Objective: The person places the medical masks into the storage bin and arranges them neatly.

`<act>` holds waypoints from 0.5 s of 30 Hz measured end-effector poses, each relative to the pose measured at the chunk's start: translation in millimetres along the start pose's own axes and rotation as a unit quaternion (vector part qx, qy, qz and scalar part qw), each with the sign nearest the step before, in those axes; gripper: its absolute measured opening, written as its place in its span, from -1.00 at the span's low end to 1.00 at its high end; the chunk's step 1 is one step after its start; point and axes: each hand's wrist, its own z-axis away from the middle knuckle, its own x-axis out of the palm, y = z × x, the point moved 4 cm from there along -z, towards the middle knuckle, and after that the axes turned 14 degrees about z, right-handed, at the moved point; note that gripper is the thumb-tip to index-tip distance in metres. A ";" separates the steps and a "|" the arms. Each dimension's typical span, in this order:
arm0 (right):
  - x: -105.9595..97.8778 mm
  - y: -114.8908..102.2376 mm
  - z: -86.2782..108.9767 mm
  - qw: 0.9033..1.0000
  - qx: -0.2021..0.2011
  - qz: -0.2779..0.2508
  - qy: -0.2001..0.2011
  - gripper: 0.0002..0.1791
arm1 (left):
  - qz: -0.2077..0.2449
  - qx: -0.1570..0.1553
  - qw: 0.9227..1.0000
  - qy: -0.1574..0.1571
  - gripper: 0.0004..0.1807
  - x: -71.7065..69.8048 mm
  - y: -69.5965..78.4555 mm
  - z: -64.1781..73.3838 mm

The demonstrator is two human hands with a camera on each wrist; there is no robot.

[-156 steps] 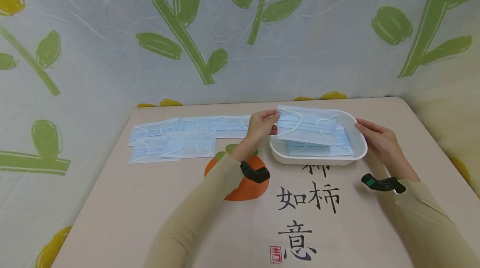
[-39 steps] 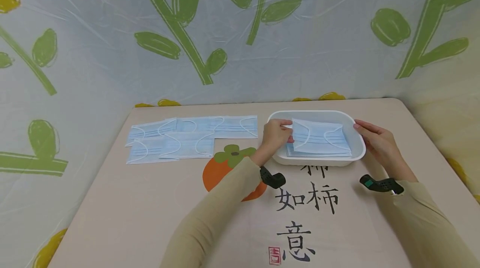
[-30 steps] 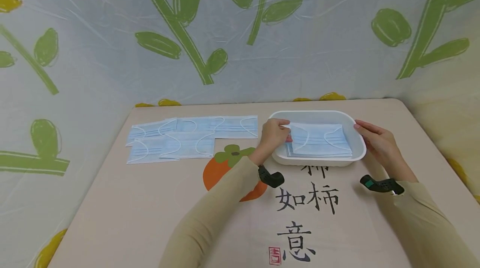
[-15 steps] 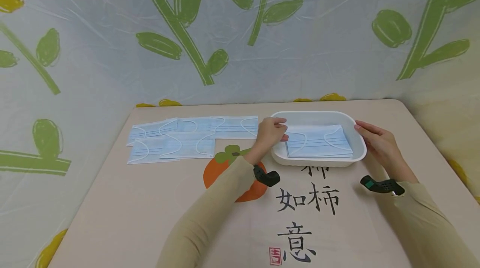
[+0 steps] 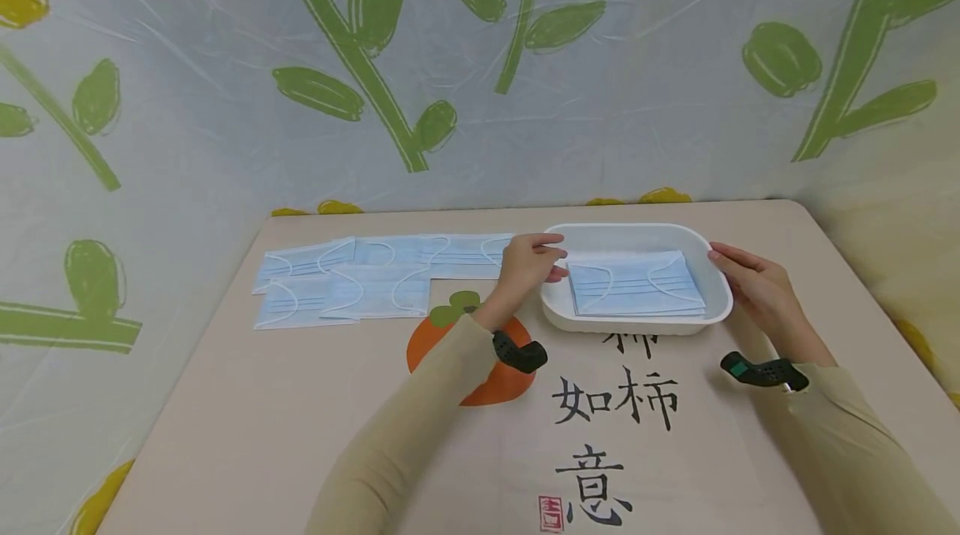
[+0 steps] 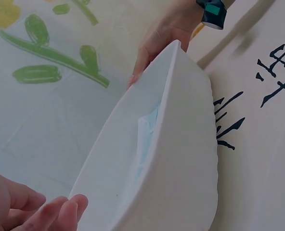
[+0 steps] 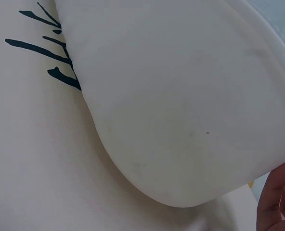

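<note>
A white plastic tray (image 5: 630,325) stands at the back right of the table, with a stack of light blue face masks (image 5: 641,285) lying flat inside. My right hand (image 5: 765,285) grips the tray's right end at the rim; in the right wrist view its fingers (image 7: 276,195) show at the tray's edge. At the other end, my left hand (image 5: 523,270) hovers by the left rim with fingers parted and nothing between them. In the left wrist view, the left hand's fingertips (image 6: 77,204) overlap the tray rim and the mask stack shows inside.
Several more face masks (image 5: 382,289) lie overlapping in two rows at the back left of the table (image 5: 262,435). The tabletop carries a printed orange persimmon (image 5: 498,377) and black characters. A flowered sheet (image 5: 585,118) hangs behind the table.
My left hand brought a mask down into the tray, let it go onto the stack, and drew back left to the rim. The right hand has stayed at the tray's right end.
</note>
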 end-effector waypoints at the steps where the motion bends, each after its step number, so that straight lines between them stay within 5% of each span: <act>1: 0.1 -0.1 0.0 1.000 -0.002 -0.004 0.000 -0.46 | 0.006 0.003 1.000 -0.002 -0.71 -1.6 -0.4 0.1; 15: 0.7 -0.8 0.6 1.000 -0.010 -0.021 -0.003 -0.67 | 0.065 0.057 0.996 -0.023 -0.69 -25.8 -7.8 0.5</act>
